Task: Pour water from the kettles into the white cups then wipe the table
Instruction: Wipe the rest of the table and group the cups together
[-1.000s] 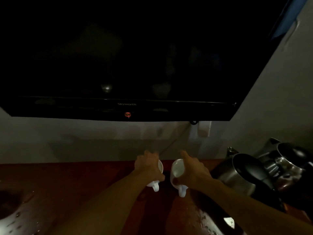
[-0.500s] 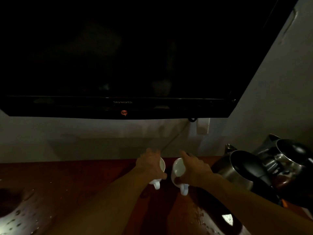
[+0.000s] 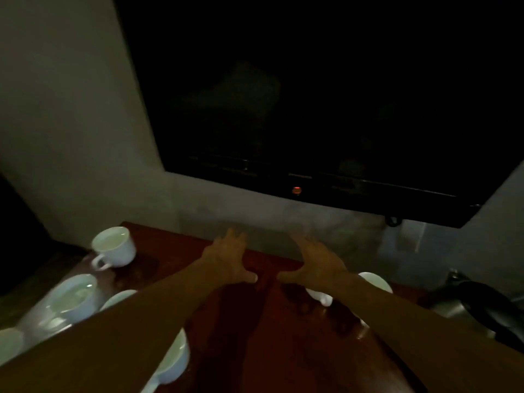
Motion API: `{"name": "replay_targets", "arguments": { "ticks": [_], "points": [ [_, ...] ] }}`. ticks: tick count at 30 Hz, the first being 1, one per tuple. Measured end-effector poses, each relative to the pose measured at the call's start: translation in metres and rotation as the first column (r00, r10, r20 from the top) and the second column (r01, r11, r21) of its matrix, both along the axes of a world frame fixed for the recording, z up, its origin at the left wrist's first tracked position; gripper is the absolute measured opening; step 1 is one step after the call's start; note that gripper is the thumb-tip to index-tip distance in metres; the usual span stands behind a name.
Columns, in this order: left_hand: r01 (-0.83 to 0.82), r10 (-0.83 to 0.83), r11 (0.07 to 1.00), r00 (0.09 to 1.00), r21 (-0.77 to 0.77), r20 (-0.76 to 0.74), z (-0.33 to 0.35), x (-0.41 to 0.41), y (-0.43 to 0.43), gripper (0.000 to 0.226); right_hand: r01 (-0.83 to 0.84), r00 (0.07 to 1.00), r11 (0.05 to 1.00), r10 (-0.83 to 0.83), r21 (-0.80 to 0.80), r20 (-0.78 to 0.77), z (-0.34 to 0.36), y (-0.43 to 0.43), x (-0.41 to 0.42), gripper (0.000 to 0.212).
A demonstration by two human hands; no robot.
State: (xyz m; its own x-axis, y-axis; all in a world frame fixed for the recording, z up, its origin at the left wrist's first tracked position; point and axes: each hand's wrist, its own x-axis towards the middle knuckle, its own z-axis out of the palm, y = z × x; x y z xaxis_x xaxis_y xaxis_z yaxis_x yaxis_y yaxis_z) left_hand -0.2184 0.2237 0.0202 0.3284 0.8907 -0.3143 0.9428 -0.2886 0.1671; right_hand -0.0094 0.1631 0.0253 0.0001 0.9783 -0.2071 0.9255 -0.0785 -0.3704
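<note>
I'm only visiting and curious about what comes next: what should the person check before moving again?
1. Left hand free: ok, fingers spread, holding nothing.
2. Right hand free: ok, open over the table.
3. Far cup filled: ok, liquid shows inside.
4. Right cup filled: cannot tell, the forearm hides its inside.
5. Kettle close by: ok, it stands at the right edge; the water left in it cannot be seen.
6. Table dry: cannot tell, the picture is too dark.
</note>
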Motion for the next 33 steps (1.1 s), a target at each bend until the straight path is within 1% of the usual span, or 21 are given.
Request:
{"name": "replay_targets", "arguments": {
  "ticks": [3,5,7,10,12,14,16,20,23,25,28,30,33],
  "points": [
    [-0.121,0.121,0.99,0.993,0.068,-0.006,0.011,-0.083,-0.011,0.118,-0.098,0.995,0.995,0.098,0.004,-0.017,-0.001,-0.002,-0.061,0.108],
    [-0.164,0.166,0.98,0.986,0.114,-0.003,0.02,-0.13,-0.023,0.106,-0.145,0.988,0.989,0.145,0.007,-0.046,-0.003,-0.005,-0.102,0.11],
    [-0.208,0.212,0.971,0.977,0.119,-0.02,0.027,-0.171,-0.036,0.093,-0.174,0.982,0.985,0.174,0.011,-0.072,-0.006,-0.011,-0.141,0.112],
    [-0.259,0.261,0.961,0.965,0.098,-0.008,0.023,-0.218,-0.049,0.094,-0.201,0.976,0.98,0.199,-0.009,-0.088,-0.01,-0.018,-0.189,0.111],
    [-0.247,0.248,0.965,0.969,0.089,0.007,0.015,-0.239,-0.057,0.094,-0.206,0.975,0.978,0.202,-0.033,-0.096,-0.015,-0.024,-0.214,0.11],
    [-0.23,0.231,0.97,0.973,0.074,-0.005,0.004,-0.247,-0.062,0.096,-0.193,0.977,0.979,0.186,-0.061,-0.101,-0.024,-0.029,-0.233,0.11],
    [-0.209,0.21,0.975,0.978,0.073,0.001,-0.01,-0.248,-0.063,0.097,-0.146,0.986,0.984,0.136,-0.1,-0.099,-0.035,-0.034,-0.245,0.11],
    [-0.15,0.149,0.989,0.988,0.012,0.037,-0.034,-0.238,-0.057,0.095,-0.059,0.998,0.975,0.052,-0.213,-0.036,-0.058,-0.038,-0.259,0.114],
    [-0.088,0.089,0.996,0.996,-0.026,0.009,-0.042,-0.226,-0.051,0.101,-0.001,1.0,0.957,-0.003,-0.29,-0.014,-0.069,-0.037,-0.265,0.118],
    [-0.07,0.07,0.997,0.998,-0.044,-0.011,-0.05,-0.219,-0.049,0.102,0.026,0.999,0.944,-0.012,-0.329,0.045,-0.076,-0.037,-0.267,0.118],
    [-0.069,0.07,0.994,0.998,-0.081,0.001,-0.063,-0.214,-0.047,0.098,0.068,0.997,0.948,-0.053,-0.311,0.057,-0.078,-0.036,-0.267,0.107],
    [-0.073,0.075,0.994,0.997,-0.082,0.017,-0.063,-0.214,-0.045,0.094,0.064,0.997,0.947,-0.051,-0.316,0.051,-0.073,-0.035,-0.265,0.096],
    [-0.057,0.058,0.994,0.998,-0.097,0.007,-0.055,-0.211,-0.04,0.093,0.049,0.998,0.946,-0.036,-0.321,0.047,-0.068,-0.036,-0.259,0.087]
  ]
}}
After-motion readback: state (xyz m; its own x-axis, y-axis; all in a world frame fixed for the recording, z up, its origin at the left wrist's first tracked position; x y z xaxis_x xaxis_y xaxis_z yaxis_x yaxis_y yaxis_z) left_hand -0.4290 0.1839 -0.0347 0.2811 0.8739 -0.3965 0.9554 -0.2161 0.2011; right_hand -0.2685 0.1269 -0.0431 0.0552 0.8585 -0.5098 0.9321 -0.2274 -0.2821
